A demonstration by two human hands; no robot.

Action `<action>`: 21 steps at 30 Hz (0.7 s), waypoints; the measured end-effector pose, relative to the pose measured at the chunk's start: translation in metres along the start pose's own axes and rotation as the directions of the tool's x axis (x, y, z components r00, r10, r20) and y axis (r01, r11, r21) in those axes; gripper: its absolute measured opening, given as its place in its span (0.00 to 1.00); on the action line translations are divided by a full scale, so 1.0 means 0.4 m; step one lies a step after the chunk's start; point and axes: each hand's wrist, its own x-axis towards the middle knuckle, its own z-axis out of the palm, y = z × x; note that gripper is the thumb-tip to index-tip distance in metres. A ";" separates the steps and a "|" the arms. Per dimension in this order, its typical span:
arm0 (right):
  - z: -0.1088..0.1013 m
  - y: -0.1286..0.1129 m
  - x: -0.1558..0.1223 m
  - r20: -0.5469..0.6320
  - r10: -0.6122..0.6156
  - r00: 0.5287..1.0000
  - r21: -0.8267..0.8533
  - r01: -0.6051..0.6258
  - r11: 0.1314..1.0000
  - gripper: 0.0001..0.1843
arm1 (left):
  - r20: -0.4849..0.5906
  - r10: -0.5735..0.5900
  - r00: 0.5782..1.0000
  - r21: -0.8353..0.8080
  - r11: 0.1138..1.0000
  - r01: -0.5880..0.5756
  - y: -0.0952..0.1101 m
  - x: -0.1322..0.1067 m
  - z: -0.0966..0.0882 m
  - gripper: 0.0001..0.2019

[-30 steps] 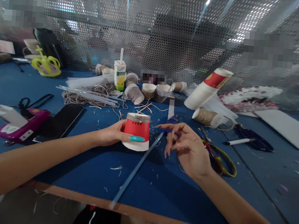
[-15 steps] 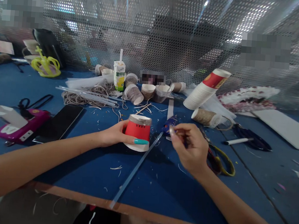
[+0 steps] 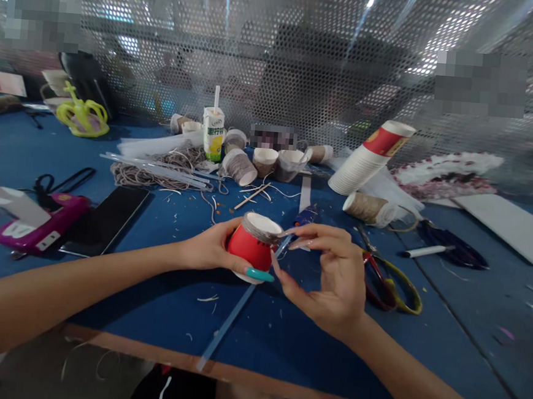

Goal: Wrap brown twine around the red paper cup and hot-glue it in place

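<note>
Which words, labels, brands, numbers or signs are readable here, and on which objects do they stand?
"柠" (probably): white-and-green drink carton; remaining print blurred.
Red-and-white paper cup, grey cord round its end: black characters too small to read.
Tilted white paper-cup stack with red band: gold marks blurred.

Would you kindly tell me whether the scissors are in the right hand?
No, the scissors lie on the table beside the right hand, which is at the side of the cup.

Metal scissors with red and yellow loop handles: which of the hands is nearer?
Right. The right hand is just left of the scissors, beside their handles; the left hand is farther left, holding the red and white paper cup.
</note>
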 end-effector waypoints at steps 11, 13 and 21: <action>0.000 -0.002 0.012 0.005 -0.119 0.993 -0.138 0.119 0.983 0.23 | 0.006 0.024 1.000 0.006 1.000 -0.025 -0.008 0.002 -0.004 0.33; -0.001 -0.003 0.011 0.001 -0.119 0.993 -0.148 0.118 0.982 0.22 | 0.003 0.018 1.000 0.017 1.000 -0.018 -0.007 0.003 -0.004 0.33; -0.002 -0.001 0.006 -0.020 -0.030 0.999 -0.099 0.028 0.995 0.22 | 0.000 -0.001 1.000 -0.017 1.000 0.001 -0.004 0.001 -0.004 0.32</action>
